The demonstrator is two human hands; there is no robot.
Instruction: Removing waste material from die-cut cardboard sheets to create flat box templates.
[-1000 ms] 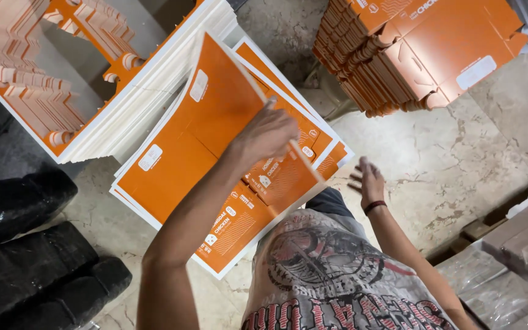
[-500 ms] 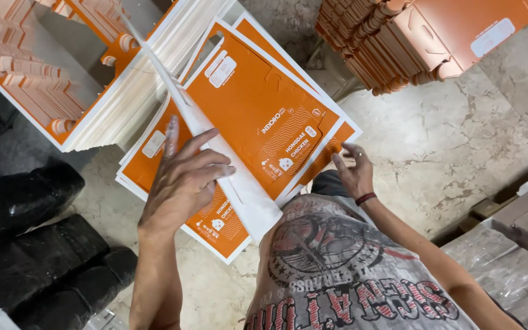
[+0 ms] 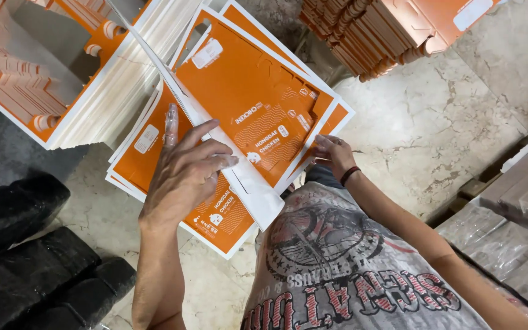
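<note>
Lifted orange-and-white flat cardboard sheet hiding stack beneath, long axis slanting upper-left to lower-right, left hand spread flat, right hand pinching sheet's edge.

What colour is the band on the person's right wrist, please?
The wristband is dark, black with a hint of red, seen in the head view, just behind the right hand.

Two hands, left hand, right hand, three stacks of orange cardboard sheets, three black wrapped bundles
</note>
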